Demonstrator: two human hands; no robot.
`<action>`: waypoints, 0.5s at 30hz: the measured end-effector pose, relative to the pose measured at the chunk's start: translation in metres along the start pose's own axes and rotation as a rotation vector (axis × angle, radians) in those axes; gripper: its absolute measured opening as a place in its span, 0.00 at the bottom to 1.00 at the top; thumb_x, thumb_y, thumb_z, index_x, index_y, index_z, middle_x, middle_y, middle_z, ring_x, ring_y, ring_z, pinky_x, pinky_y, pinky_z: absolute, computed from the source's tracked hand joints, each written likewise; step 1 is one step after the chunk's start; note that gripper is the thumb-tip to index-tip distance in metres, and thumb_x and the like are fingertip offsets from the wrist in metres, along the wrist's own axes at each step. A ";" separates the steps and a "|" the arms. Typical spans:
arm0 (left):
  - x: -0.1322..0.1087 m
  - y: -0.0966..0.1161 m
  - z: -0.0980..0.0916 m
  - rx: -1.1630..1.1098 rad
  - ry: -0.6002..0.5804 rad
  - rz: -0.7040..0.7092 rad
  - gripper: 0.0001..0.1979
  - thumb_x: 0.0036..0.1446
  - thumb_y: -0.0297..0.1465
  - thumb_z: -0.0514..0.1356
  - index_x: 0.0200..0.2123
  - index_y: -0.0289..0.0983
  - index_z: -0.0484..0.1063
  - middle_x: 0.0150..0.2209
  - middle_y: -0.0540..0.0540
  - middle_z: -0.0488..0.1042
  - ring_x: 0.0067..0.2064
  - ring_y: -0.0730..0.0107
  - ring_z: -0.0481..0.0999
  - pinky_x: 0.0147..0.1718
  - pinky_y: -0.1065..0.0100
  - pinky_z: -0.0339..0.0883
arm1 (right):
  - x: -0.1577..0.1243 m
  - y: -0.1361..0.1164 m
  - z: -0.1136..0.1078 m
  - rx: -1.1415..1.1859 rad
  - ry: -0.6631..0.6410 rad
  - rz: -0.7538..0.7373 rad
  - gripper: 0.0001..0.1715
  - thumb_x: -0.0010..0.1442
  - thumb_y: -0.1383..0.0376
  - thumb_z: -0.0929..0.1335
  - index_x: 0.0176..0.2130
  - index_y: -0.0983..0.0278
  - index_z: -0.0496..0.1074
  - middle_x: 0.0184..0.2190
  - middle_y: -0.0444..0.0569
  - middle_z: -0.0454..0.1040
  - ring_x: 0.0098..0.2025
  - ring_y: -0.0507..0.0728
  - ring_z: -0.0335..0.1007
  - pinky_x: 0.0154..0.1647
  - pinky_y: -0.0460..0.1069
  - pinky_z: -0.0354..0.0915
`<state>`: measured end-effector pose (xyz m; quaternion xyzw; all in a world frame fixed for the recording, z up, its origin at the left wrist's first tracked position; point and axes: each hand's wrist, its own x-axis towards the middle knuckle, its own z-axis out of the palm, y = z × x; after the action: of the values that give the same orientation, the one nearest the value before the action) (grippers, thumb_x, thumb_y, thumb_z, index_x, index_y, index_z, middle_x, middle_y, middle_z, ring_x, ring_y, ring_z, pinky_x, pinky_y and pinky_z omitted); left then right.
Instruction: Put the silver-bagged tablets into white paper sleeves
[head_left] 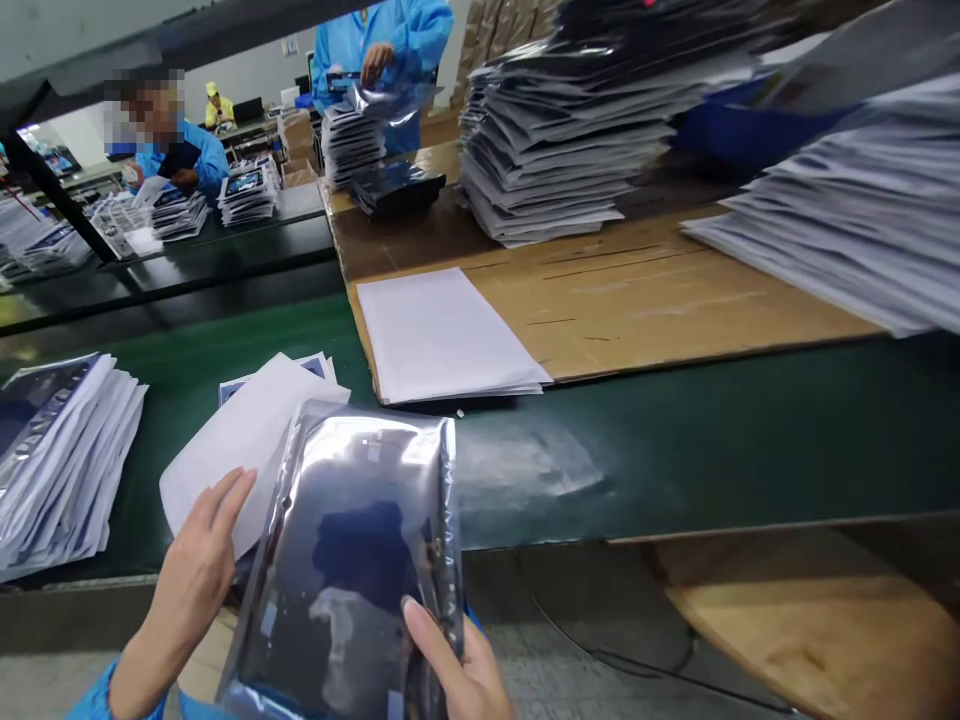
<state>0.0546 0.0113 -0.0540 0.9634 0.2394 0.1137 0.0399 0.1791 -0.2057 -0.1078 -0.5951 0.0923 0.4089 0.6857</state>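
My right hand (pixel 461 665) grips the lower right edge of a flat, dark, tablet-like panel in a clear plastic bag (pixel 352 560), thumb on top. The panel is tilted toward me in front of the bench edge, and its glossy film reflects light. My left hand (pixel 199 560) is left of the panel, its fingers stretched out over a white paper sheet (pixel 217 450); its thumb is hidden. Under that sheet, a blue-and-white printed card (pixel 319 365) sticks out. The sheet is partly covered by the bagged panel.
A stack of bagged panels and white papers (pixel 75 470) stands left on the green bench (pixel 675 460). White sheets (pixel 450 335) lie on a cardboard sheet (pixel 637 290). Tall stacks (pixel 555 140) rise behind, another paper stack (pixel 855 200) at right. Co-workers in blue work at the back.
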 end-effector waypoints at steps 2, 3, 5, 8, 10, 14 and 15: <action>-0.014 -0.003 0.004 -0.039 0.019 -0.059 0.33 0.56 0.20 0.44 0.64 0.42 0.47 0.61 0.40 0.59 0.61 0.57 0.61 0.57 0.55 0.59 | 0.004 0.000 0.007 -0.015 -0.016 -0.015 0.26 0.40 0.45 0.74 0.31 0.63 0.77 0.28 0.48 0.78 0.39 0.63 0.74 0.39 0.52 0.70; -0.022 -0.004 0.006 -0.058 0.039 -0.102 0.32 0.56 0.21 0.45 0.64 0.42 0.47 0.61 0.40 0.58 0.62 0.56 0.60 0.57 0.54 0.58 | 0.006 0.001 0.009 -0.021 -0.008 -0.016 0.26 0.41 0.46 0.74 0.32 0.63 0.77 0.29 0.48 0.78 0.40 0.63 0.74 0.39 0.52 0.70; -0.037 -0.006 0.008 -0.076 0.107 -0.209 0.27 0.57 0.24 0.48 0.61 0.40 0.51 0.60 0.37 0.58 0.61 0.54 0.60 0.55 0.54 0.61 | 0.009 0.005 0.009 -0.033 0.038 -0.022 0.25 0.43 0.46 0.73 0.33 0.63 0.77 0.29 0.47 0.78 0.39 0.63 0.73 0.38 0.51 0.70; -0.054 -0.005 0.011 -0.038 0.245 -0.359 0.12 0.56 0.33 0.55 0.44 0.37 0.64 0.44 0.38 0.68 0.47 0.54 0.70 0.41 0.59 0.68 | 0.012 0.011 0.007 -0.056 0.085 -0.030 0.25 0.42 0.46 0.73 0.32 0.64 0.76 0.26 0.46 0.76 0.35 0.61 0.73 0.34 0.50 0.70; -0.062 -0.003 0.014 -0.025 0.262 -0.403 0.08 0.54 0.35 0.58 0.29 0.40 0.62 0.28 0.48 0.66 0.32 0.63 0.69 0.31 0.64 0.65 | 0.013 0.014 0.006 -0.052 0.075 -0.028 0.26 0.41 0.46 0.74 0.31 0.64 0.76 0.24 0.45 0.76 0.33 0.61 0.73 0.31 0.49 0.70; -0.074 0.001 0.022 -0.144 0.294 -0.328 0.11 0.55 0.31 0.60 0.22 0.39 0.62 0.21 0.53 0.65 0.24 0.73 0.66 0.25 0.70 0.61 | 0.013 0.019 0.008 -0.038 0.109 0.027 0.25 0.42 0.48 0.74 0.33 0.64 0.76 0.24 0.45 0.76 0.31 0.60 0.74 0.30 0.50 0.69; -0.076 0.002 0.024 -0.176 0.322 -0.309 0.08 0.54 0.29 0.60 0.24 0.38 0.66 0.22 0.52 0.68 0.25 0.73 0.68 0.26 0.71 0.62 | 0.014 0.020 0.008 -0.045 0.123 0.038 0.25 0.42 0.48 0.74 0.35 0.64 0.76 0.25 0.45 0.76 0.31 0.60 0.74 0.30 0.50 0.69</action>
<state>-0.0042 -0.0267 -0.0927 0.8777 0.3762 0.2788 0.1020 0.1713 -0.1930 -0.1291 -0.6326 0.1360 0.3865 0.6573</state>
